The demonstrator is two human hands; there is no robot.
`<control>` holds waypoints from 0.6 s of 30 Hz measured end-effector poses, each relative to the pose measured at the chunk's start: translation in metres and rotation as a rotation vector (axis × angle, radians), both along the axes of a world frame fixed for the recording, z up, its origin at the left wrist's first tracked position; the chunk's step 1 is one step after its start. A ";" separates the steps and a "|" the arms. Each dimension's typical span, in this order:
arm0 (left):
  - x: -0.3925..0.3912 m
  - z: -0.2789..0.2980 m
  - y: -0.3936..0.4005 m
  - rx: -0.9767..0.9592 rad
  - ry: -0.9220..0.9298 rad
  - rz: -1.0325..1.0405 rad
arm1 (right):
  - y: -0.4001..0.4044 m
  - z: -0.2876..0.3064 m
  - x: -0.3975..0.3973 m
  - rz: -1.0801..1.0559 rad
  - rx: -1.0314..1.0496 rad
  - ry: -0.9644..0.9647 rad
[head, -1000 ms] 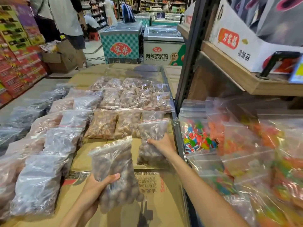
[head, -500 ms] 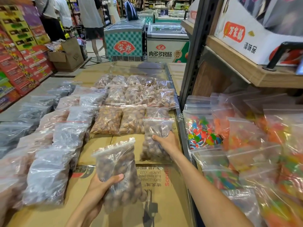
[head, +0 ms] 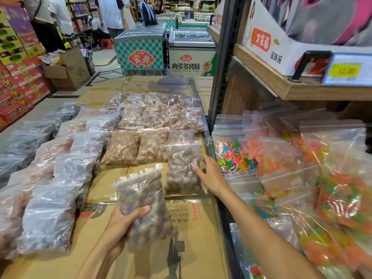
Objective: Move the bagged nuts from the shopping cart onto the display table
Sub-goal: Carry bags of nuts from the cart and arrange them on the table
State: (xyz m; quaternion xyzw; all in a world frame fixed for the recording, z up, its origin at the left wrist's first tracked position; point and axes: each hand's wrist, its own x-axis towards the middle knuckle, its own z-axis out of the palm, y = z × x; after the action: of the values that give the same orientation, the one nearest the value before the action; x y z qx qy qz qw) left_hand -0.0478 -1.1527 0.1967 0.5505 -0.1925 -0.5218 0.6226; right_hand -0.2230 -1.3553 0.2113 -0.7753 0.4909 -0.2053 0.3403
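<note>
While the bag of nuts (head: 144, 206) is hanging above the cardboard-covered display table (head: 201, 248), the left hand (head: 122, 224) is gripping it round its middle, thumb across the front. It is likely sagging and fairly heavy, its film slick, so cradling low under the bulk looks safer than pinching the zip edge. The right hand (head: 210, 176), fingers spread and holding nothing, is touching the edge of a placed bag (head: 182, 168) lying beside the candy bags (head: 281, 164).
</note>
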 end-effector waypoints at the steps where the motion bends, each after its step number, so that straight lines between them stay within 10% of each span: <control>1: -0.004 0.002 -0.004 0.002 -0.014 -0.017 | 0.004 0.002 -0.012 0.057 -0.089 0.083; 8: -0.030 0.008 -0.043 0.075 -0.106 -0.142 | 0.018 -0.004 -0.094 0.254 -0.539 0.508; 18: -0.056 -0.008 -0.082 0.199 -0.139 -0.240 | 0.021 -0.015 -0.112 0.280 -0.586 0.587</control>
State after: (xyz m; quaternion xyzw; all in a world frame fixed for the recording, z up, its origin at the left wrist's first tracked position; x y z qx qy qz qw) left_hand -0.1039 -1.2346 0.1887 0.6175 -0.2467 -0.5694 0.4834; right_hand -0.3345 -1.3341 0.1960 -0.9236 0.3780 -0.0586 -0.0234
